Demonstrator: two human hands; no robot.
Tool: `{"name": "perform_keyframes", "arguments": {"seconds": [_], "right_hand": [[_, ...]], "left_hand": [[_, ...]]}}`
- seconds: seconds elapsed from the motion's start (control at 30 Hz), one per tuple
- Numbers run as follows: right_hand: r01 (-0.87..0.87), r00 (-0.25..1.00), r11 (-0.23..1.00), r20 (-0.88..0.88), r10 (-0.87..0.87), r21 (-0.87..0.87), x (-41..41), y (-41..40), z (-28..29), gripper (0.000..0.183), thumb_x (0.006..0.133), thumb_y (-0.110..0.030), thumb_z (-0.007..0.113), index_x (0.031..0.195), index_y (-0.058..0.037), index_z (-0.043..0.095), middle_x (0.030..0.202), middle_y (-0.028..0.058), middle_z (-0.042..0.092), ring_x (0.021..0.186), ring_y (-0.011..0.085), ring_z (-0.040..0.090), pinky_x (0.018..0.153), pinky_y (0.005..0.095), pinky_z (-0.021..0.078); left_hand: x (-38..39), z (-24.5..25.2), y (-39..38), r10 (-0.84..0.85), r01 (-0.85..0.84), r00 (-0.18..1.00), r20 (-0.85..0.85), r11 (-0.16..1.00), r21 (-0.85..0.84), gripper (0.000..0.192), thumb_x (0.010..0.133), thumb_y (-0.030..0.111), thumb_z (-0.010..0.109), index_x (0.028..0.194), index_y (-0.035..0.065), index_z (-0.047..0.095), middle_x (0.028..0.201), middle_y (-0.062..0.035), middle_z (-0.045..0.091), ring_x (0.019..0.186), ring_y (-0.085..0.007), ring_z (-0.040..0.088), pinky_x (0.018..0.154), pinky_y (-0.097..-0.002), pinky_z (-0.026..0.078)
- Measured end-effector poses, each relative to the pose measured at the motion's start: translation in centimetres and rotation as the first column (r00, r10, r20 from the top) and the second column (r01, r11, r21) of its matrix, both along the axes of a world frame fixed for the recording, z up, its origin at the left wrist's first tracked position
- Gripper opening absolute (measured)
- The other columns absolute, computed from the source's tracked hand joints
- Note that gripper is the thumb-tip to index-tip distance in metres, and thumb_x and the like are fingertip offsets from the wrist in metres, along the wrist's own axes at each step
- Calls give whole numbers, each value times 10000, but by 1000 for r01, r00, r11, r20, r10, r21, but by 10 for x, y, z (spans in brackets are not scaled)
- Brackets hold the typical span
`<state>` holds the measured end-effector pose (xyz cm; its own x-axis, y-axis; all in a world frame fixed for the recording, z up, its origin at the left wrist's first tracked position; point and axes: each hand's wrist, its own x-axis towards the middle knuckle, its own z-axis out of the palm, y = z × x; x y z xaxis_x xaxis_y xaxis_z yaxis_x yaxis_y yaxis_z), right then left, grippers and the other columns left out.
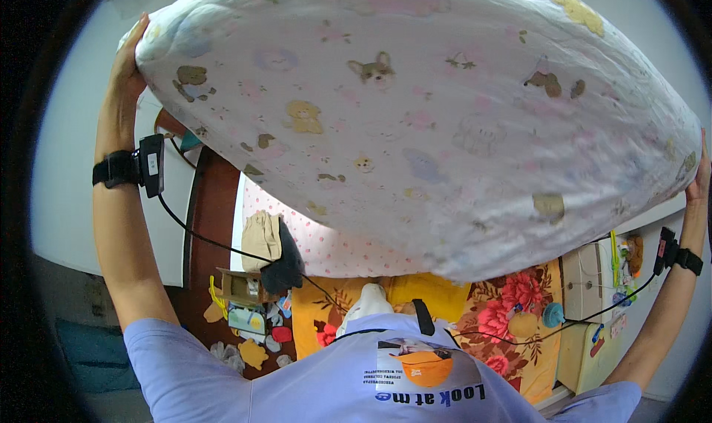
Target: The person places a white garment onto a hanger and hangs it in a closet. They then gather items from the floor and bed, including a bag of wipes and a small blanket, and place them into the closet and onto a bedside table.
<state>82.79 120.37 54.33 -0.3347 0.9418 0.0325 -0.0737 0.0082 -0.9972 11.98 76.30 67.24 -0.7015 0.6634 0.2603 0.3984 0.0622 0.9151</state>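
Observation:
A large white quilt or duvet point(400, 145) printed with cartoon animals is spread wide and raised in front of me. My left hand point(130, 61) grips its edge at the upper left, with the arm stretched out. At the far right, my right hand point(700, 178) holds the opposite edge, and its fingers are partly hidden by the cloth. Below the quilt lies a pink sheet point(356, 256) with a small red print. An orange floral blanket point(517, 295) covers the surface nearer to me. The quilt hides most of what lies beyond it.
Beige folded cloth point(261, 236) and dark cloth point(285, 259) lie at the left, near an open cardboard box point(239, 285) and several small items on the floor. Drawers point(584, 284) and a small teal fan point(553, 314) stand at the right. Black cables point(217, 239) run from both wrist straps.

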Motion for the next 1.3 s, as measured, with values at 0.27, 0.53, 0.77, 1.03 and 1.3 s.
{"name": "perform_keyframes", "arguments": {"seconds": [0.27, 0.53, 0.77, 1.03, 1.3], "right_hand": [[-179, 805, 973, 547, 229, -144, 23, -67, -85, 463, 800, -324, 562, 1103, 19, 491, 1024, 106, 547, 856, 181, 529, 710, 321, 454], [-453, 492, 599, 375, 786, -661, -52, -94, -228, 543, 718, -256, 676, 1134, 27, 469, 1052, 138, 544, 809, 217, 562, 713, 327, 455], [-262, -288, 342, 412, 865, -902, -151, -74, -234, 577, 685, -218, 696, 1138, 41, 450, 1061, 157, 529, 829, 268, 566, 714, 401, 469], [-576, 392, 817, 890, 234, 39, -310, 99, -136, 293, 700, -100, 590, 986, -39, 575, 923, 89, 585, 792, 201, 548, 687, 344, 495], [696, 705, 558, -576, -413, 452, -259, 200, 248, 416, 853, -235, 441, 1166, 38, 425, 1117, 154, 481, 1022, 251, 477, 825, 328, 436]], "left_hand": [[45, -78, -82, 33, -28, 999, -13, 492, -870, 521, 649, 392, 712, 920, -38, 597, 845, -115, 616, 715, -163, 574, 641, -303, 474], [0, -228, -122, 75, 603, 769, 635, 243, -759, 887, 540, 257, 809, 1236, -33, 342, 1180, -142, 462, 1083, -210, 430, 936, -285, 330], [-40, -278, -129, -88, 808, 585, 806, 148, -570, 1049, 529, 164, 808, 1331, 61, 139, 1250, -113, 385, 1100, -191, 390, 942, -296, 309], [-110, -148, 84, -330, 70, 898, -292, 761, -645, 684, 599, -60, 616, 1240, 25, 391, 875, -115, 592, 758, -201, 570, 651, -328, 494], [-174, 233, 107, 397, 68, 607, -689, 837, 542, 317, 761, 64, 485, 1046, 132, 607, 982, -2, 590, 851, -89, 539, 746, -220, 453]]}}
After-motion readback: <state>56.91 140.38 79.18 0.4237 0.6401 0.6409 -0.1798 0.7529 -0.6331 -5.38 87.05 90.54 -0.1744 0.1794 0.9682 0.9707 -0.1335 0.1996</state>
